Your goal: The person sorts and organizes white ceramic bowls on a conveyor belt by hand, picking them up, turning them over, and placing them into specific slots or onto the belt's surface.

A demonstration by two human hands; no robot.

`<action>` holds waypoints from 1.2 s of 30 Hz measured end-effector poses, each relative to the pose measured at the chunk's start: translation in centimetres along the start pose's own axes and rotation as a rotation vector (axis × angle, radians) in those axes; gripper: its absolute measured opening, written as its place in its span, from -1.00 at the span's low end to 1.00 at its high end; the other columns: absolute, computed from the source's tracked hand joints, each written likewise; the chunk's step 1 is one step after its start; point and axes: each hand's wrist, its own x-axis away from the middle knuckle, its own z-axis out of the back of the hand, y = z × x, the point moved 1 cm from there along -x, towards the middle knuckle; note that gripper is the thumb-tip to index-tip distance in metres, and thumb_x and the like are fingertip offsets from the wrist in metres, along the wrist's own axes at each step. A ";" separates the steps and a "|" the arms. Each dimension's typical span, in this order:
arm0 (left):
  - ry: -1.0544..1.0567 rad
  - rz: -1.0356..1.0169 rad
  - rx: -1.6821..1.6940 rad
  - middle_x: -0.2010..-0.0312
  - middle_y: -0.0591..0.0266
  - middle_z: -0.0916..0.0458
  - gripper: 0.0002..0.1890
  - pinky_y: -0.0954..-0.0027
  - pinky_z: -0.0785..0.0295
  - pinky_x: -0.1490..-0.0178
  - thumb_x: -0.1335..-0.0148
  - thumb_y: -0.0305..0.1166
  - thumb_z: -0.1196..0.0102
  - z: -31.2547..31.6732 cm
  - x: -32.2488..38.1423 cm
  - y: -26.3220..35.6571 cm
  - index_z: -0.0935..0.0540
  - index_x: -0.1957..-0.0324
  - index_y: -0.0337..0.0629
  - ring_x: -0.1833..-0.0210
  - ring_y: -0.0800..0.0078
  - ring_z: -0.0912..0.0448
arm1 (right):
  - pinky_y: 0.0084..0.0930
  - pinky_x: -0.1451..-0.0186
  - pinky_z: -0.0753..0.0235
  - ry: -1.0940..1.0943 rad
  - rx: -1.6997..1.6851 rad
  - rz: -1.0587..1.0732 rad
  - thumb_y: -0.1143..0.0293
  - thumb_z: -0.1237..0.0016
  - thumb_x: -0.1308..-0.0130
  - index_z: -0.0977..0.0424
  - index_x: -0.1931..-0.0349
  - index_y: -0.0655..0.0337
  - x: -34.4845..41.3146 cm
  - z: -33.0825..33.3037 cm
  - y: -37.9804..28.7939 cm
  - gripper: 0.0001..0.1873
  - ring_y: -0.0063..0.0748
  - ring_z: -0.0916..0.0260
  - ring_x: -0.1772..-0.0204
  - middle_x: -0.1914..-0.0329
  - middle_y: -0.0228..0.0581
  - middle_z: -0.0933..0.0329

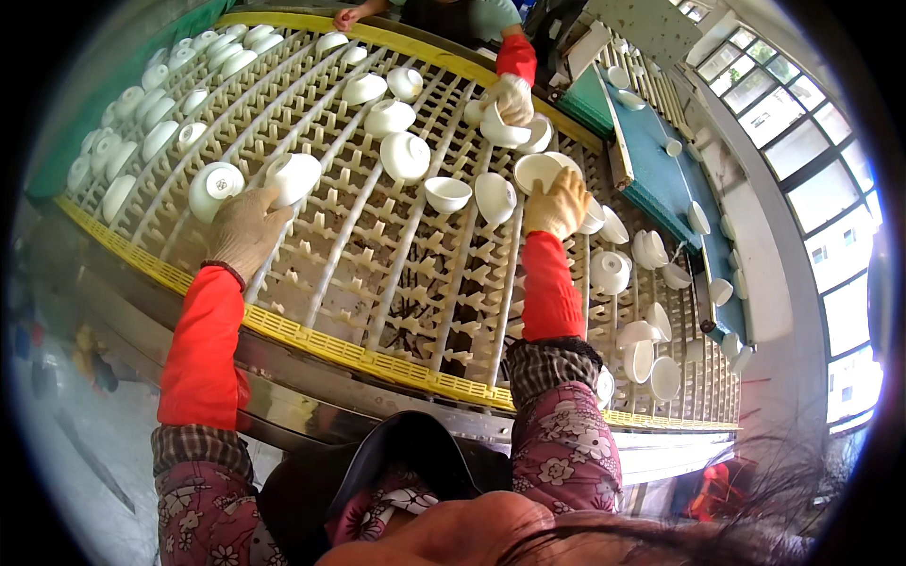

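My left hand (244, 230), in a knitted work glove, is at the lower edge of a white bowl (212, 187) lying base up on the pegged conveyor (340, 283). Its thumb side comes close to a second, tilted white bowl (294, 177); whether the fingers grip either one is unclear. Farther right, my right hand (558, 205), gloved too, grasps the near rim of a white bowl (536, 170) that has its hollow upward. Beside that hand, a small upright bowl (447, 195) and a tilted bowl (495, 199) rest on the pegs.
Across the conveyor, a co-worker's gloved hand (511, 99) holds a white bowl (504, 131); their other hand (345, 19) is at the far edge. Yellow guard strips (382, 363) border the pegs. A green belt (655, 156) carries bowls at the right. Several bowls (152, 113) crowd the left end.
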 end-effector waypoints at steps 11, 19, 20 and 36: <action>-0.056 -0.018 -0.026 0.36 -0.15 -0.63 -0.65 -0.07 -0.45 0.09 -0.28 -0.13 -0.18 -0.8 0.2 -0.1 -0.58 0.24 -0.28 0.20 -0.13 -0.62 | -0.09 -0.01 -0.61 -0.274 -0.217 -0.020 -0.07 -0.02 -0.35 -0.65 0.10 0.30 1.8 0.5 7.6 -0.47 0.17 -0.67 0.10 0.26 0.19 -0.68; -0.041 0.019 -0.021 0.37 -0.15 -0.60 -0.67 -0.04 -0.39 0.11 -0.31 -0.15 -0.12 -3.0 -0.3 -0.3 -0.57 0.24 -0.27 0.21 -0.11 -0.58 | -0.52 0.03 -0.65 -0.969 -1.210 -0.148 0.06 -0.14 -0.41 -0.41 -0.28 0.50 8.5 9.4 -2.8 -0.33 -0.30 -0.67 0.11 -0.01 -0.03 -0.66; -0.032 0.003 0.004 0.36 -0.15 -0.60 -0.68 -0.04 -0.39 0.11 -0.31 -0.14 -0.12 -3.4 -0.6 0.6 -0.57 0.24 -0.27 0.21 -0.11 -0.58 | -0.49 -0.09 -0.67 -0.916 -1.314 0.075 0.04 -0.14 -0.42 -0.36 -0.31 0.53 8.3 7.0 -2.8 -0.28 -0.23 -0.67 -0.02 -0.03 0.01 -0.65; -0.016 0.035 0.021 0.12 -0.06 -0.73 -0.50 0.05 -0.50 -0.12 -0.29 -0.09 -0.26 -3.8 0.4 3.5 -0.63 -0.07 -0.32 -0.02 0.04 -0.66 | -0.19 -0.05 -0.59 -0.511 -0.439 0.498 -0.08 -0.11 -0.35 -0.66 0.05 0.19 6.7 3.8 -9.3 -0.52 -0.05 -0.67 0.07 0.21 0.04 -0.69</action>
